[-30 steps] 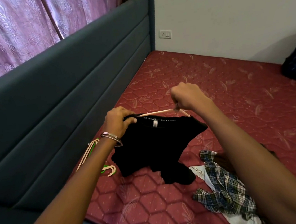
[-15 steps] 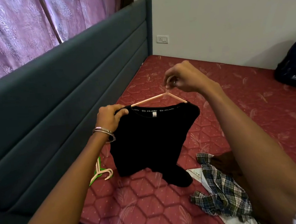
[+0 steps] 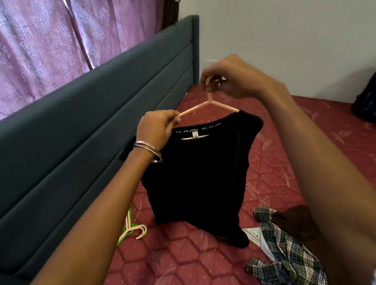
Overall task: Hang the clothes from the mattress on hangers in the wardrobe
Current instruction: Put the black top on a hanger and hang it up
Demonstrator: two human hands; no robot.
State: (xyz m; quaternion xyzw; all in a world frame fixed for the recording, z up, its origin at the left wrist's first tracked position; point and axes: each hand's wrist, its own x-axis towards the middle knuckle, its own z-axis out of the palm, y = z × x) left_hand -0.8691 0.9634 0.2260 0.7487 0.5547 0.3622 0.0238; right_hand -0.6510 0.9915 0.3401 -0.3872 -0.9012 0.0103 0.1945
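A black top [image 3: 199,175] hangs on a pale pink hanger [image 3: 204,105], lifted above the red mattress [image 3: 321,152]. Its lower hem still touches the mattress. My right hand [image 3: 233,78] pinches the hanger's hook at the top. My left hand [image 3: 158,129] grips the top's left shoulder, where the hanger's left arm sticks out of the fabric. A checked shirt [image 3: 285,254] and a dark brown garment [image 3: 295,221] lie crumpled on the mattress at the lower right, partly hidden behind my right forearm.
Spare pink and green hangers [image 3: 131,228] lie on the mattress beside the grey-blue padded headboard [image 3: 68,153]. A dark blue bag [image 3: 375,99] sits at the far right against the white wall. Pink curtains [image 3: 35,46] hang behind the headboard.
My right hand has raised the hanger by its hook, lifting the black top higher off the mattress. My left hand has risen with the top's left shoulder.
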